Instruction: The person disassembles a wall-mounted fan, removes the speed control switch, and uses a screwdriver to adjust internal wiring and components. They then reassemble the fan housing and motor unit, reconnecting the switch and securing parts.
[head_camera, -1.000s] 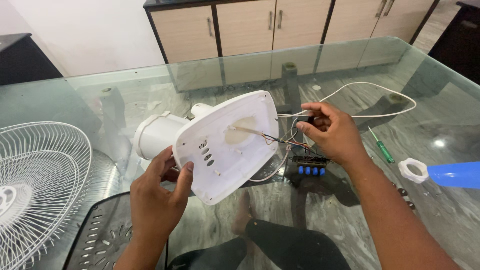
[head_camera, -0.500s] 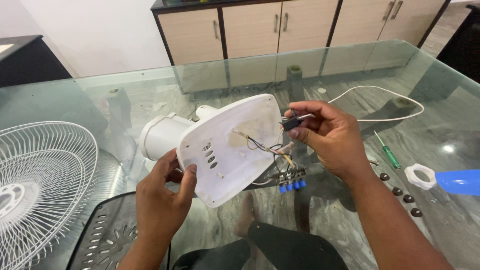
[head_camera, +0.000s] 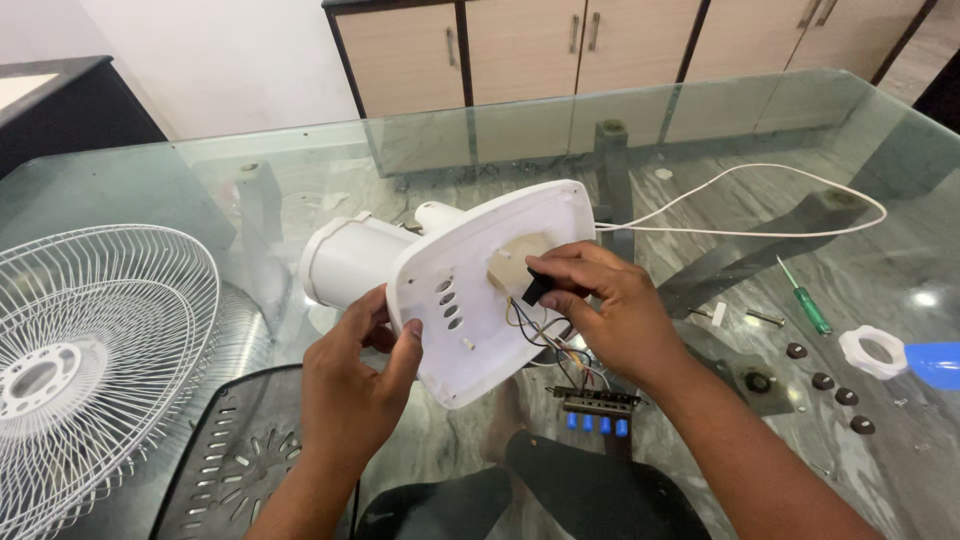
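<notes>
Right hand (head_camera: 600, 310) closed, thumb and fingertips pinching a small black component (head_camera: 536, 288) at the inner face of the white fan housing panel (head_camera: 480, 290). Pinch placed right at the cavity opening, probably so the part can be worked where its leads end. Thin coloured wires (head_camera: 545, 340) trailing from under the fingers down to a small switch strip with blue buttons (head_camera: 598, 412), hanging free below the panel, slack, not strained.

Left hand (head_camera: 355, 375) wrapped on the lower left edge of the panel, thumb over the rim near the vent slots, fingers behind. Firm hold, not a pinch: serves to brace the housing and tilt its open side toward the camera. Panel held up off the glass table (head_camera: 300, 170), over the near edge, with the white cylindrical motor casing (head_camera: 350, 258) attached behind and pointing away.

White power cord (head_camera: 780, 215) looping off to the right across the table, kept out of the working area. Green-handled screwdriver (head_camera: 808, 300), white plastic ring nut (head_camera: 873, 350) and several small dark round caps (head_camera: 822, 381) laid well apart to the right, within reach of the right hand. White wire fan guard (head_camera: 80, 360) set aside flat at far left; black grille (head_camera: 225, 450) at lower left, whether on or under the glass cannot be told.
</notes>
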